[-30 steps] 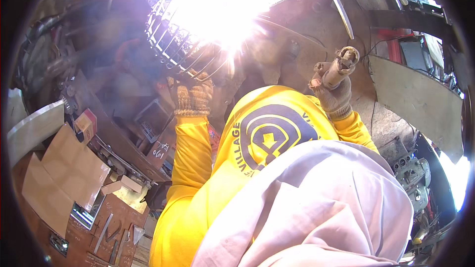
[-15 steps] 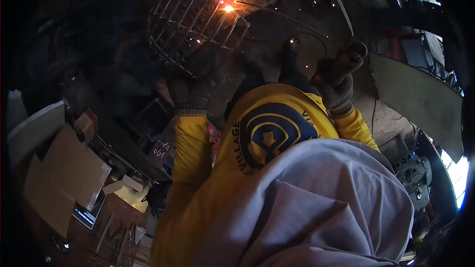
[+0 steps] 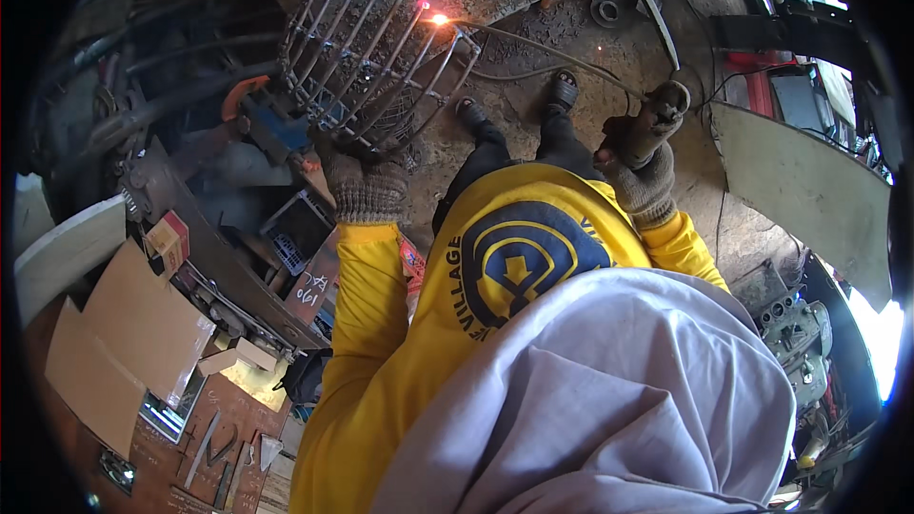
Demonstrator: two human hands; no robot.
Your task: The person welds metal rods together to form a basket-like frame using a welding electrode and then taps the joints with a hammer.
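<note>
A rounded cage-like frame of welded metal rods [image 3: 367,33] stands ahead of me, left of centre. My left hand [image 3: 367,188], in a knitted glove, is closed at its near end, fingers partly hidden. My right hand [image 3: 643,171], gloved too, is wrapped round a welding electrode holder [image 3: 659,116]. From the holder a long thin welding rod [image 3: 552,55] reaches left to the frame's right side. Its tip glows orange-white against or very close to a bar; I cannot tell which. A smaller red glow sits on the frame just beside it.
Cardboard sheets [image 3: 143,324] and a brown board with hand tools [image 3: 219,457] lie at lower left. A blue vise-like tool [image 3: 271,128] is left of the frame. A pale panel [image 3: 804,190] and an engine-like metal part [image 3: 798,343] are at right. A cable crosses the floor.
The dark scene has become much brighter, and most scattered sparks are gone. The holder has shifted slightly left. My left hand and the frame stay in place.
</note>
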